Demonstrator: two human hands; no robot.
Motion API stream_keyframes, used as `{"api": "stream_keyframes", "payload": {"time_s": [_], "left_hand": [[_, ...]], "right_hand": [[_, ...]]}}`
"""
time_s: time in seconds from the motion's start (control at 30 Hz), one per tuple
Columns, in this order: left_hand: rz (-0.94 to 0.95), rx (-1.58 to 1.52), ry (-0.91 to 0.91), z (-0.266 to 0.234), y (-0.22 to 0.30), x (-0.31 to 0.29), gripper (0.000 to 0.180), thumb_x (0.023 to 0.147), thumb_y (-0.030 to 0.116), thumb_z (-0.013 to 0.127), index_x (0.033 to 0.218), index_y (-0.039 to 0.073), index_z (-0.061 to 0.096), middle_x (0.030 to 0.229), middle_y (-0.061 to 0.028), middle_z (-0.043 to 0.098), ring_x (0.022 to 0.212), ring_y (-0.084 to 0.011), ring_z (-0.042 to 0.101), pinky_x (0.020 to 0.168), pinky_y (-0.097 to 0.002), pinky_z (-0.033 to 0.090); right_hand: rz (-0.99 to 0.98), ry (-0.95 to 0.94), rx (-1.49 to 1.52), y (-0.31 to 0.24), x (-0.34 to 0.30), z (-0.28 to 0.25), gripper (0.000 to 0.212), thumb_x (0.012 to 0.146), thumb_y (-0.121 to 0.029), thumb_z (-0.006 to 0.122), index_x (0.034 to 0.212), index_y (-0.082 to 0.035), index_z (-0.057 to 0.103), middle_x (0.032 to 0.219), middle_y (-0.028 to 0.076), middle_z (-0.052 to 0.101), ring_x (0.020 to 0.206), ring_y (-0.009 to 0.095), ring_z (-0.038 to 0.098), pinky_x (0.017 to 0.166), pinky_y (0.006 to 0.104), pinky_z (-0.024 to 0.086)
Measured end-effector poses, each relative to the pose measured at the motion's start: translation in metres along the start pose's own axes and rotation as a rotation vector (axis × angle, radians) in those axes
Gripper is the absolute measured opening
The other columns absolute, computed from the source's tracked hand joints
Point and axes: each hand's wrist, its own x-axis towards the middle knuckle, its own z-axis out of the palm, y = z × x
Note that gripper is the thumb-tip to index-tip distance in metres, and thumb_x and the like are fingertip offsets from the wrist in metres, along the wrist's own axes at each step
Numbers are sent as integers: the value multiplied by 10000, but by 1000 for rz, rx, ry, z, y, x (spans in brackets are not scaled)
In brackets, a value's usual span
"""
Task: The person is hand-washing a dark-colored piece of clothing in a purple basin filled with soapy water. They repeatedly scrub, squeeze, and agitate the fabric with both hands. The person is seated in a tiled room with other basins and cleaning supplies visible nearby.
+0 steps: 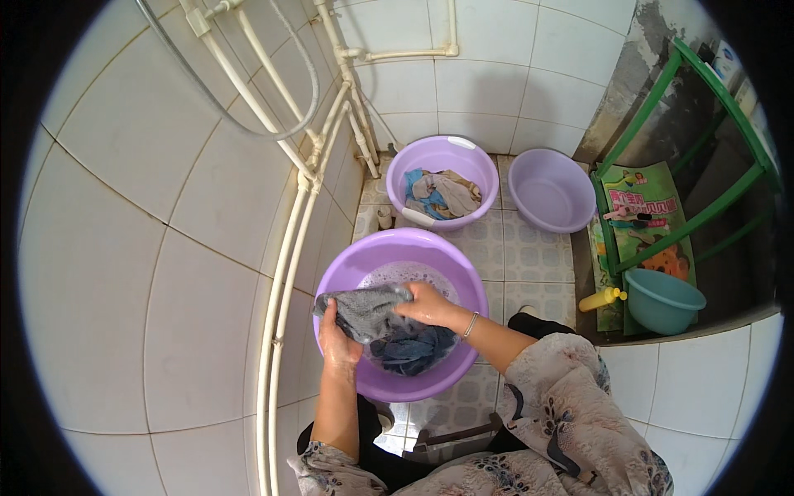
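A wet grey cloth (362, 307) is stretched between my hands above the large purple basin (393, 387). My left hand (337, 337) grips its left side, thumb on top. The cloth's right end is in my right hand (426, 302), whose fingers are closed and partly blurred. Below, dark blue clothing (413, 351) lies bunched in the basin. Foamy water (413, 274) with suds shows along the far side of the basin. What kind of garment the grey cloth is, I cannot make out.
Behind stand a purple basin with white handles (395, 186) holding clothes (442, 194) and a plain lilac basin (552, 192). Pipes (285, 240) run along the left wall. At right are a green metal frame (703, 223), a teal basin (664, 304) and a yellow bottle (599, 299).
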Motion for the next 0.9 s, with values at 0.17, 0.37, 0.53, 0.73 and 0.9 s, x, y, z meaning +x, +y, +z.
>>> {"api": "stream_keyframes", "payload": {"time_s": [0.17,0.37,0.53,0.73,0.9], "left_hand": [[5,143,157,-15,-22,16,348,919,320,542,1072,8,560,990,-106,625,876,-248,615,787,-392,508],[-100,104,167,-23,-88,10,405,904,421,537,1105,70,568,1001,-93,595,887,-240,576,792,-401,486],[-139,276,163,21,-51,-20,383,898,413,541,1084,80,579,983,-73,608,905,-224,587,795,-372,487],[-256,290,-88,-19,-55,-5,517,903,521,474,1168,81,541,1026,-115,602,923,-242,593,845,-395,484],[-426,641,-263,-16,-43,-29,650,808,328,689,1279,-31,419,1194,-166,545,1087,-280,545,937,-401,441]], "right_hand": [[-226,263,148,-48,-20,36,313,719,-183,609,970,-1,568,849,176,631,803,284,629,716,379,489],[-291,354,-346,2,-18,56,359,801,-388,633,888,-51,545,682,192,592,653,391,608,574,462,480],[-287,511,-368,-25,-21,49,307,818,-340,623,795,-38,571,661,190,590,611,379,592,555,458,470],[-220,273,-523,-32,-22,47,391,833,-432,571,814,-41,582,678,191,610,630,344,616,563,455,482],[11,269,-60,-22,7,-6,476,844,-456,605,823,19,625,689,96,609,659,201,591,619,355,467]]}}
